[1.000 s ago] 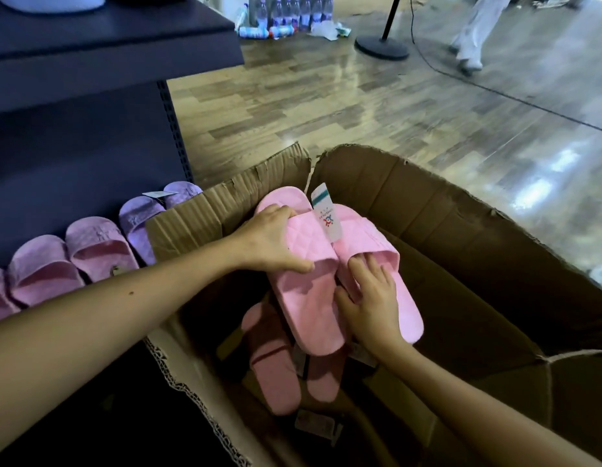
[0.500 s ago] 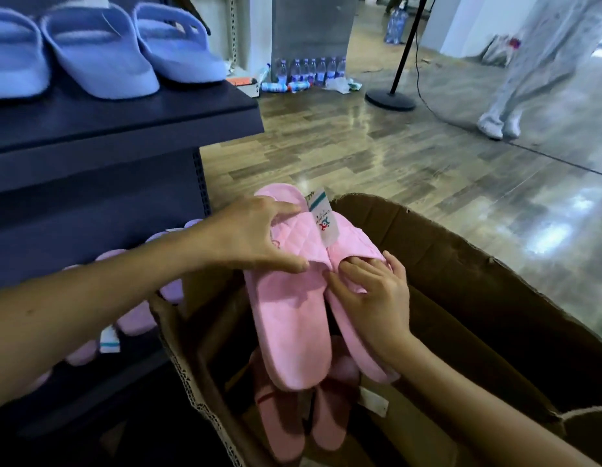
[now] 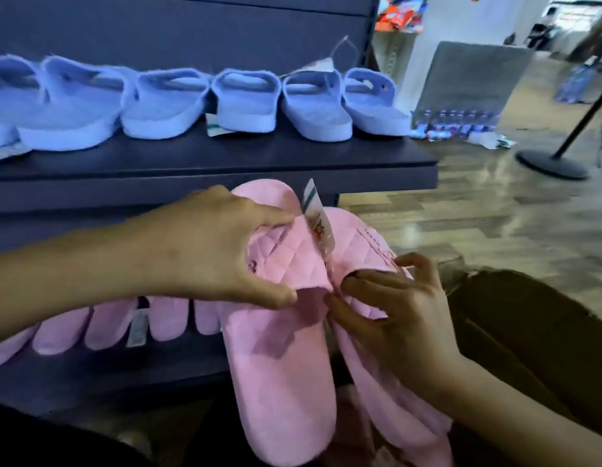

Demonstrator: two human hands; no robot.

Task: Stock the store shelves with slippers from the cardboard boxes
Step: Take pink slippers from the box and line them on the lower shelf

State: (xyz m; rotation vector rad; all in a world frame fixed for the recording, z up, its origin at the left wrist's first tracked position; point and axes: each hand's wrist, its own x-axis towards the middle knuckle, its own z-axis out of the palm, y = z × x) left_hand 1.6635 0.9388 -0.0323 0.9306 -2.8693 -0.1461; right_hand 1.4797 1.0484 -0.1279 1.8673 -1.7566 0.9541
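The left hand reaches in palm down, its grip pinching the quilted strap of the pink slipper pair between thumb and fingers. The right hand curls its fingers into the other strap. The pair is held heels down, just in front of the dark shelf.

Shelving before me: dark upper shelf, one row of blue slippers; lower shelf, one row of pink slippers; wood floor, cardboard box, stand base, bottles.
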